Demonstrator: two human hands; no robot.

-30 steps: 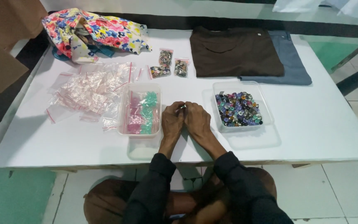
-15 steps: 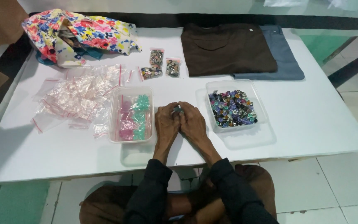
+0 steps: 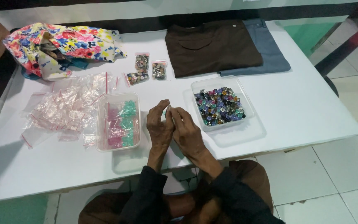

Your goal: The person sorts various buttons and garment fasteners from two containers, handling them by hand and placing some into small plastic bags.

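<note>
Here, left to right:
Heap of bags: empty clear zip bags [image 3: 61, 108] lie piled on the white tabletop [image 3: 311, 112], left of the trays.
Left tray: clear tray [image 3: 117, 122] holding pink and green pieces, just left of the hands.
Left hand: left hand [image 3: 159, 124] resting on the tabletop, fingers curled nearly closed, fingertips pinching a small pale item [image 3: 167, 110].
Small item: between both hands' fingertips at the table's middle; too small to tell its long axis or which way it points.
Right hand: right hand [image 3: 188, 130] touching the left, fingers bent in, pinching the same item.
Right tray: clear tray of multicoloured beads [image 3: 219, 105], just right of the hands.
</note>
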